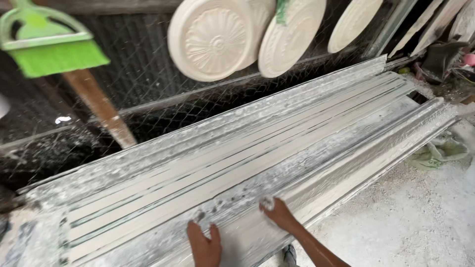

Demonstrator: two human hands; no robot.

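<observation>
While your left hand [204,245] lies flat, fingers spread, and your right hand [278,213] pinches wet white plaster, both rest on the long grey plaster-caked moulding trough [316,143] before you. Press evenly; its near edge drops to the gritty floor [420,217], wire-mesh fence [148,84] behind.

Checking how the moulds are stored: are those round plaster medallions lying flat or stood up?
Stood up: the round medallions lean on edge against the wire mesh fence.
</observation>
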